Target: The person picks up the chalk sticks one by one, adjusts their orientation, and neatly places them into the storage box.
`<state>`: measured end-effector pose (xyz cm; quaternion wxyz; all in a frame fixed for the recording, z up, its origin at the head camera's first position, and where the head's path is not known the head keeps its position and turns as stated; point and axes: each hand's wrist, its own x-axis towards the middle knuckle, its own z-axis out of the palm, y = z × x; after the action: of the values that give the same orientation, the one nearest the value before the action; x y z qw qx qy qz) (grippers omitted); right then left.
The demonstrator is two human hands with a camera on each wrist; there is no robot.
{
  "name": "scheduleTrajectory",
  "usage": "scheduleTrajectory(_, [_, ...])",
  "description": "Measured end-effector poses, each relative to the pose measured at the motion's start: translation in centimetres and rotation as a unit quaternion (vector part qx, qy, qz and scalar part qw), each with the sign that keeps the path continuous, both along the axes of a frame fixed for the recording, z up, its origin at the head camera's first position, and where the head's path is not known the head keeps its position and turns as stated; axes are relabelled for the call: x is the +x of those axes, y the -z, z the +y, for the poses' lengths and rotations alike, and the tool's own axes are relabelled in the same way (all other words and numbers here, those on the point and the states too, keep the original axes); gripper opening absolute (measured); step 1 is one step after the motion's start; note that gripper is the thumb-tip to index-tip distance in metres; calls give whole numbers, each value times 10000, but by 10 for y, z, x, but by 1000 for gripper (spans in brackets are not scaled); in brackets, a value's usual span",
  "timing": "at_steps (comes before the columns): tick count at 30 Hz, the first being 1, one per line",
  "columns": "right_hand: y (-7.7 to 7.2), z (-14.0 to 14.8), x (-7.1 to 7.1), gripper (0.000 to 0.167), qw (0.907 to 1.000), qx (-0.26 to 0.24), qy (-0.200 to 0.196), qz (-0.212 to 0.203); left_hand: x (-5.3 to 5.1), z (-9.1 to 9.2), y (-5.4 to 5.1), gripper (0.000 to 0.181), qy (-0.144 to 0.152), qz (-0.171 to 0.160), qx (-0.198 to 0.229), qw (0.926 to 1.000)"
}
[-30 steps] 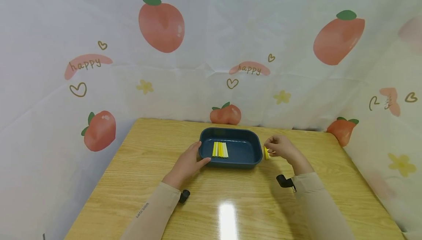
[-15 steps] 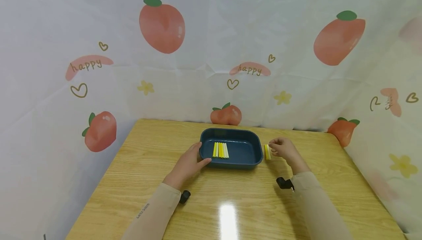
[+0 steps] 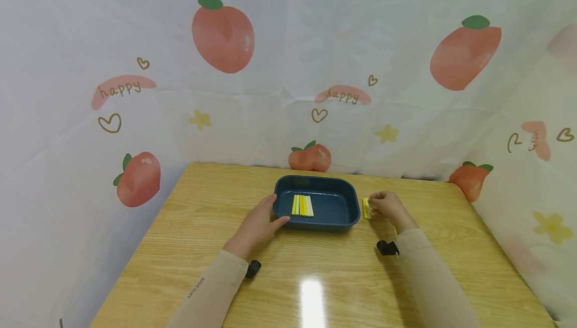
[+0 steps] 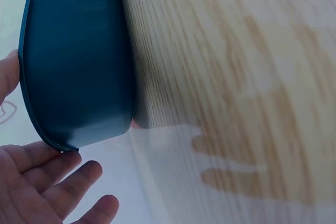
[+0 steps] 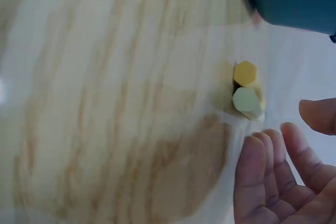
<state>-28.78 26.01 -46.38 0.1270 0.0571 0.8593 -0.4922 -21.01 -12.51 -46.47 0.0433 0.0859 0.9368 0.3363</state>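
Observation:
A dark blue rectangular tray (image 3: 333,208) stands on the table. Inside, towards its left end, lies a row of several yellow and white chalk-like sticks (image 3: 302,206). My left hand (image 3: 257,223) rests against the tray's left end, thumb at the near corner; in the left wrist view its fingers (image 4: 50,169) touch the rim and are fairly straight. Just right of the tray, a yellow stick (image 5: 245,73) and a whitish stick (image 5: 246,99) lie side by side on the table. My right hand (image 3: 388,209) hovers beside them, thumb and fingers apart, holding nothing.
The wooden table (image 3: 216,188) reaches back to a white cloth backdrop (image 3: 266,117) printed with peaches. A dark camera (image 3: 253,269) sits at the left wrist and another camera (image 3: 386,248) at the right one.
My right hand has drawn back slightly to the right and down from the loose sticks, leaving them more visible. The left hand, the tray and its row of sticks have stayed put.

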Motion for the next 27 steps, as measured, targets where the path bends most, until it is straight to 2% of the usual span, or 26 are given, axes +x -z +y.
scheduleTrajectory(7, [4,2,-3,34,9996,-39,24,-264,0,1,0,86,-5,1,21,10000])
scheduleTrajectory(17, [10,-3,-9,36,9997,18,-21,-253,1,0,-1,87,-11,-49,11,10000])
scheduleTrajectory(23, [11,-3,-12,35,9990,305,-3,-341,1,0,0,86,-15,-25,62,10000])
scheduleTrajectory(24, [15,1,-16,35,9989,323,-40,-350,1,1,0,85,-14,-21,71,10000])
scheduleTrajectory(27, [15,4,-19,35,9977,500,-156,-441,1,1,-1,84,-12,-12,75,10000])
